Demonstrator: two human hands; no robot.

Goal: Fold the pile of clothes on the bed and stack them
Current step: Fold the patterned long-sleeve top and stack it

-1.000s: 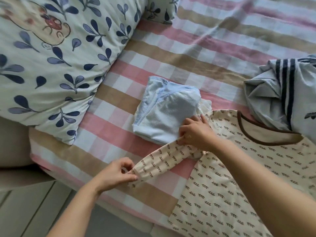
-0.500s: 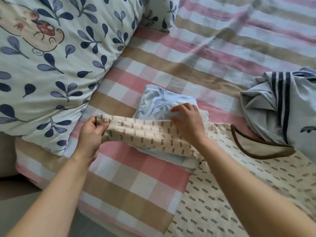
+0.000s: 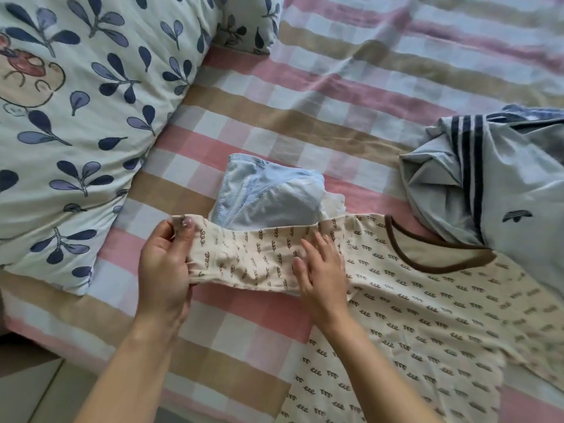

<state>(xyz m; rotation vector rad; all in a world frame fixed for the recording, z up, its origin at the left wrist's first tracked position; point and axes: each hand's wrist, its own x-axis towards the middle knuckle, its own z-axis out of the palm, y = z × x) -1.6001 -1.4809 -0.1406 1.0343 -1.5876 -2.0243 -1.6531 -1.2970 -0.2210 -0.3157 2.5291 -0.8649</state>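
Cream patterned top (image 3: pixel 427 300): left hand (image 3: pixel 163 264) pinches sleeve cuff, right hand (image 3: pixel 323 270) presses flat on sleeve, beside folded blue garment (image 3: pixel 268 193).

Bare sheet (image 3: pixel 335 96) beyond folded garment (image 3: pixel 268 196); pillow (image 3: pixel 91 117) blocks left

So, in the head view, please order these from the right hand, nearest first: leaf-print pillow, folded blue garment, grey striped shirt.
1. Folded blue garment, just beyond the right hand.
2. Grey striped shirt, to the right.
3. Leaf-print pillow, far left.
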